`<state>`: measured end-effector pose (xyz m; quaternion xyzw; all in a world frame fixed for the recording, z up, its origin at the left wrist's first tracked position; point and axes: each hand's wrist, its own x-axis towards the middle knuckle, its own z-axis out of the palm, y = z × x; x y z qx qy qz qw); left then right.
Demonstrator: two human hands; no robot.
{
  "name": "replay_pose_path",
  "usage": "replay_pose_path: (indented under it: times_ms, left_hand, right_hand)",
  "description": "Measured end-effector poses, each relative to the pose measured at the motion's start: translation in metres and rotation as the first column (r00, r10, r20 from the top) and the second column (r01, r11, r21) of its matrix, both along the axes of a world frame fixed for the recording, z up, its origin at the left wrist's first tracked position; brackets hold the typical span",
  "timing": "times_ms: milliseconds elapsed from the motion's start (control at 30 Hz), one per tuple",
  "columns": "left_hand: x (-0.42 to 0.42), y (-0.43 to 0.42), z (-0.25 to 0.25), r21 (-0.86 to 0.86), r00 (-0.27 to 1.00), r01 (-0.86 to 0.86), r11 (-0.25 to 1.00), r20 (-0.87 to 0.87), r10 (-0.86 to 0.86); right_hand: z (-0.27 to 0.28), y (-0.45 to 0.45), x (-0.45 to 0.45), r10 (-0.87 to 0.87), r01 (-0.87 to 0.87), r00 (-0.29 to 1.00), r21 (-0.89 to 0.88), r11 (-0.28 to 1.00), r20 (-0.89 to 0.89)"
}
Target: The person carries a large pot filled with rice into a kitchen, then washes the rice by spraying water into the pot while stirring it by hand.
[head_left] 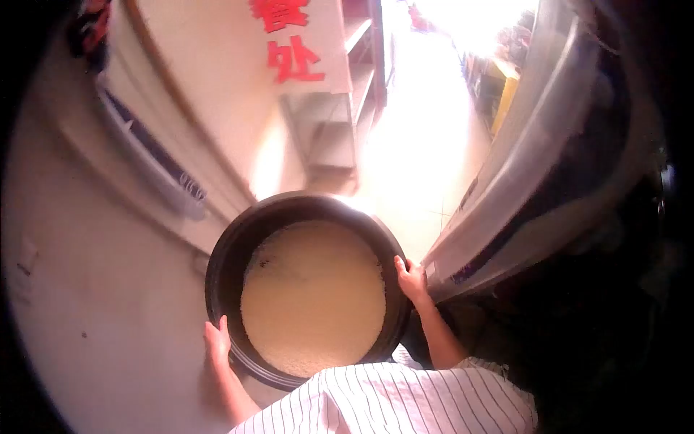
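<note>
A big round dark pot [224, 289] is held level in front of my striped clothing. Inside it lies a pale yellowish, grainy-looking mass [314, 296], with a small dark patch near its upper left edge. My left hand [217, 338] grips the pot's lower left rim, thumb on top. On the right side my right hand [411, 281] grips the rim, thumb up over the edge. The fingers of both hands under the pot are hidden.
A white panel with red characters [295, 61] stands ahead, beside shelves [361, 76]. A pale wall [94, 239] runs along the left. To the right is a grey and dark blue surface [528, 195]. The bright floor [419, 145] stretches ahead, partly washed out by glare.
</note>
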<state>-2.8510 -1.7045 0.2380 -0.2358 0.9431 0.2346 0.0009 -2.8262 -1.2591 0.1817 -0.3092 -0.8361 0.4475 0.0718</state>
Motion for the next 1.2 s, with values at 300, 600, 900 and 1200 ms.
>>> replay_pose_path:
  times_ms: [300,600,900,1200]
  left_hand:
    - [-0.238,0.121,0.007,-0.001,0.964,0.242,0.97,-0.112,-0.24]
    - [-0.432,0.388,0.033,-0.124,0.769,0.618,0.777,-0.112,-0.629]
    - [-0.549,0.559,0.002,-0.081,0.457,0.886,0.456,-0.008,-0.889]
    - [-0.646,0.74,-0.059,0.053,0.582,0.813,0.58,-0.042,-0.812]
  right_hand:
    - [0.019,0.12,-0.168,-0.233,0.256,0.949,0.086,0.963,-0.21]
    - [0.002,0.294,-0.177,-0.572,0.571,0.76,-0.102,0.815,-0.308]
    - [-0.001,0.302,-0.184,-0.862,0.862,0.503,-0.028,0.505,-0.065]
    - [-0.022,0.546,-0.305,-0.803,0.806,0.588,0.156,0.571,-0.101]
